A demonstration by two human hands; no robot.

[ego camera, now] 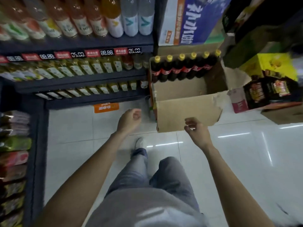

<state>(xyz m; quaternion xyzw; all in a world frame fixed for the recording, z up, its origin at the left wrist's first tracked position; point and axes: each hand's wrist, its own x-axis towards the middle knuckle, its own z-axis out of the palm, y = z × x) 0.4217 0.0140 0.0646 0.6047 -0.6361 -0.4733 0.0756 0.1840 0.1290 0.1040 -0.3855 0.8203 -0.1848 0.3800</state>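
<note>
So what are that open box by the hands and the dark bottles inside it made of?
The box looks like plain brown cardboard: matte, with creased flaps and scuffed patches near its rim. The bottles seem clear glossy plastic holding dark drink, with yellow caps and red labels; glass cannot be ruled out.

White glossy tile floor (237, 153): an open cardboard box (188, 112) stands on it just beside the dark shelf unit (78, 45), with a row of yellow-capped cola bottles (180, 69) upright along its far wall. An orange floor sticker (106, 107) lies at the shelf base. The shelf tiers carry rows of drink bottles (91, 68), with price tags (106, 52) on one front edge.
</note>
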